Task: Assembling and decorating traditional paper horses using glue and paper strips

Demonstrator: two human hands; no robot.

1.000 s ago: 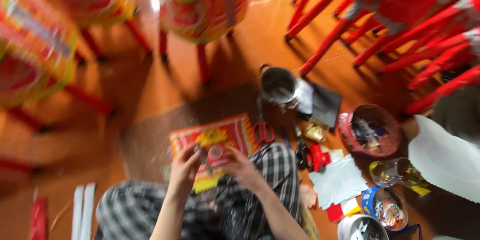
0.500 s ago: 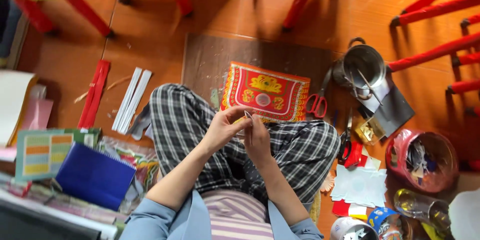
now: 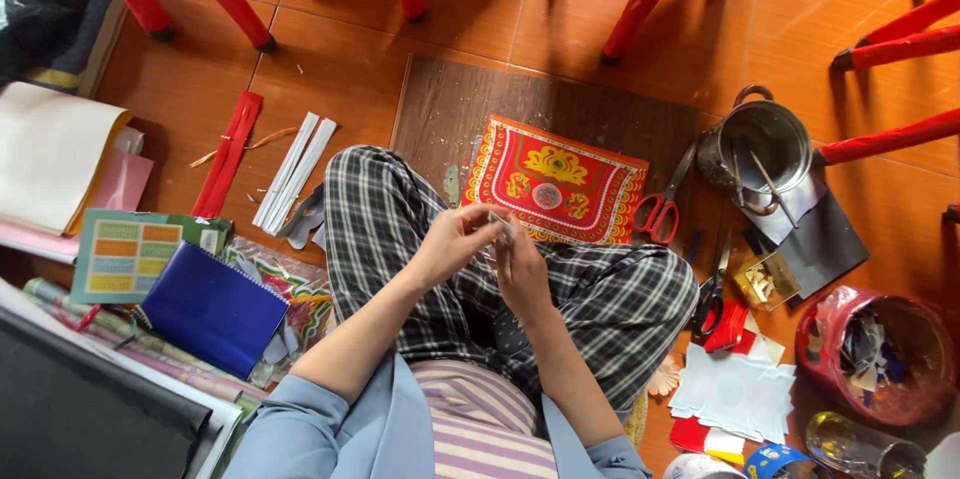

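Pinching a small pale strip [image 3: 500, 222] between both fingertips, the left hand [image 3: 452, 242] and right hand [image 3: 522, 269] meet above the red ornamental paper panel [image 3: 556, 181].

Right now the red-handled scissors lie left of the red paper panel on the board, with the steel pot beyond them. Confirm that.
Not quite: the red-handled scissors lie right of the red paper panel, not left, as the head view shows. The rest holds: they are on the board, with the steel pot beyond them.
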